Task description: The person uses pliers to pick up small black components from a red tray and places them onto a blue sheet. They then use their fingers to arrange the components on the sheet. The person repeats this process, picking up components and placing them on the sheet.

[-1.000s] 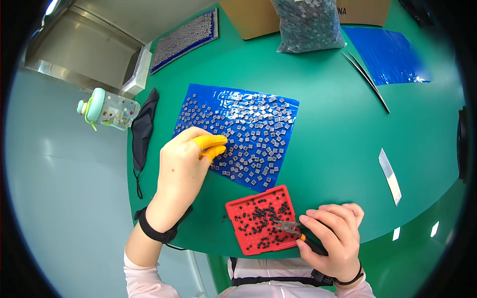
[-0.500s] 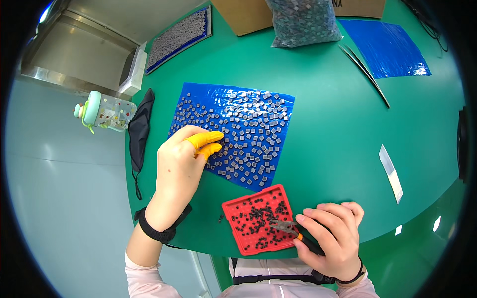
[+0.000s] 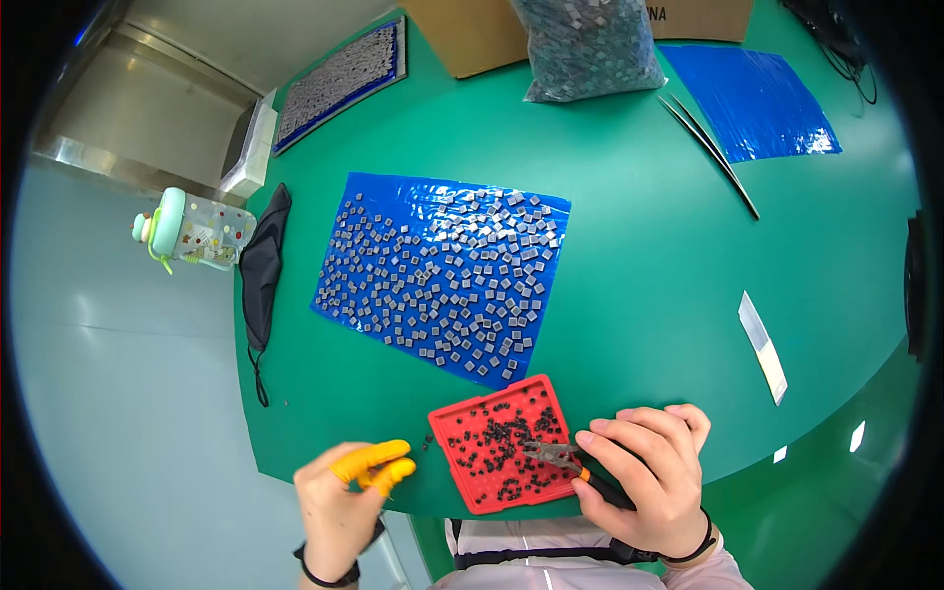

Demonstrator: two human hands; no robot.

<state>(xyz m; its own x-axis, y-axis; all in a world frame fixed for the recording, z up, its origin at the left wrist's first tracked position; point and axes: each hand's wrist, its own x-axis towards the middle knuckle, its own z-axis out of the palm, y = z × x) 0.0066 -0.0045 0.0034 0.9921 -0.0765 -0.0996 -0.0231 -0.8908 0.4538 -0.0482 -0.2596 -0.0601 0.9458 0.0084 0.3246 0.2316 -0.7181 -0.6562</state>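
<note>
Right hand wraps the pliers, best held steady at three o'clock on the tray; left hand, at nine, nearly pinches; whether its grip is empty, I can't tell.

Cubes on sheet, tray before it

Open lane: worktop, between blue sheet and blade. Obstacles: red tray between left hand and right hand; pliers over tray; tweezers, filled bag at far side.
</note>
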